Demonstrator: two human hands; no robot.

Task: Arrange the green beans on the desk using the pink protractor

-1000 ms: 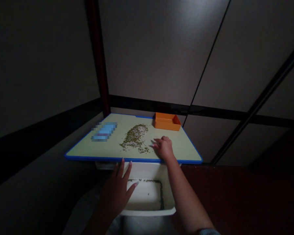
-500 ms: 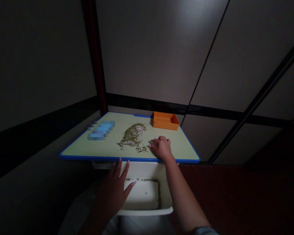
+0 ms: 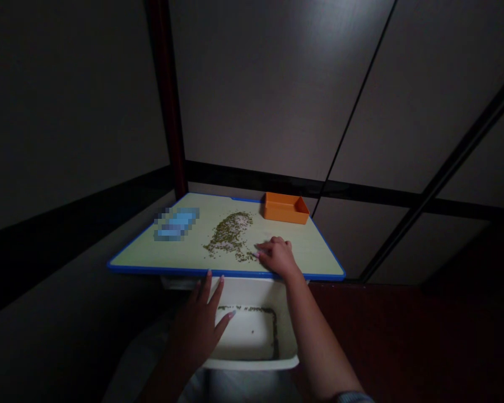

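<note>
My right hand (image 3: 279, 256) rests low over the pale board (image 3: 147, 254), at the right edge of a scattered patch of small green grains (image 3: 229, 232). Its thumb and index finger point left with a gap between them, and the other fingers are curled. No held thing shows in it. My left hand (image 3: 199, 322) is spread, palm down, over the left side of a white plastic bin (image 3: 273, 364). Its fingertips reach the board's blue front edge, and whether they press on it I cannot tell. More green grains lie along the bin's inner bottom edges.
An orange open box (image 3: 286, 212) stands at the board's back right corner. A blurred-out light blue object (image 3: 178, 223) lies on the board's left side. Panelled walls (image 3: 252, 84) rise behind and to the left. Dark red floor (image 3: 386, 330) shows at the right.
The view has shifted slightly. My right thumb and index finger have drawn a little closer together beside the grains. My left hand keeps its place at the board's edge.
</note>
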